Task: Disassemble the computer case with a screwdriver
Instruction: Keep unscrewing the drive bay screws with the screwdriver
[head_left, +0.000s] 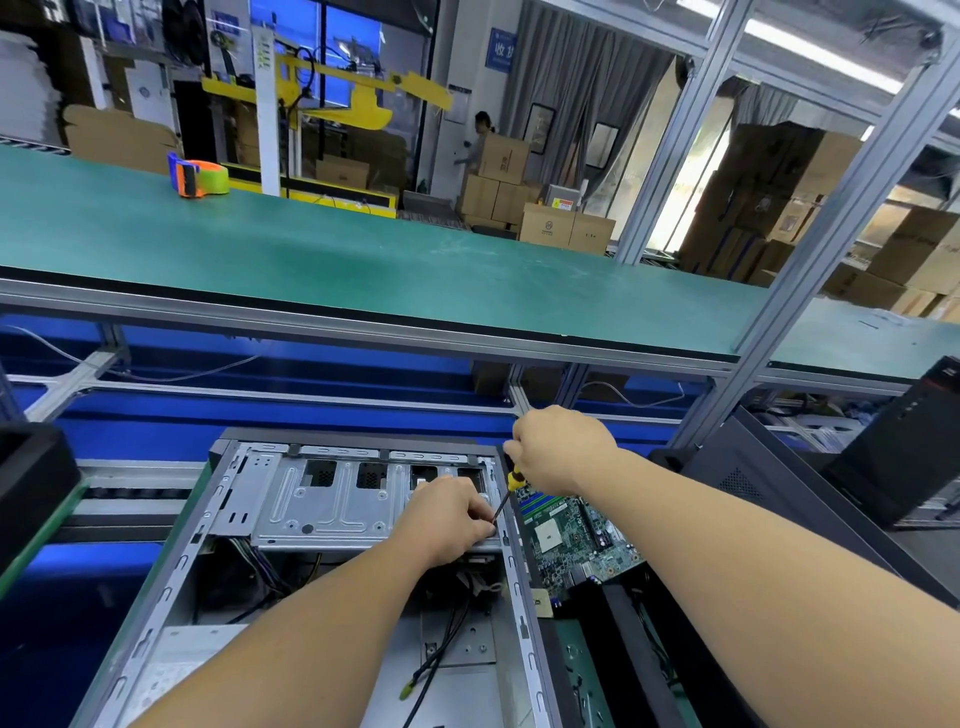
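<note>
An open grey computer case (171, 587) lies flat before me, its side panel off. A silver drive cage (332, 499) spans its far end. My right hand (561, 449) grips the yellow-and-black handle of a screwdriver (514, 480), whose thin shaft slants down-left to the cage's right edge. My left hand (447, 519) rests on the cage's right end, fingers curled close around the screwdriver tip; the tip and any screw are hidden under them. Loose black cables (441, 649) lie on the case floor.
A green motherboard (571, 540) lies just right of the case. Black computer towers (893, 457) stand at the right, and a black object (31, 483) sits at the left. An aluminium post (810, 275) rises behind my right hand. A tape dispenser (197, 176) sits on the upper green shelf.
</note>
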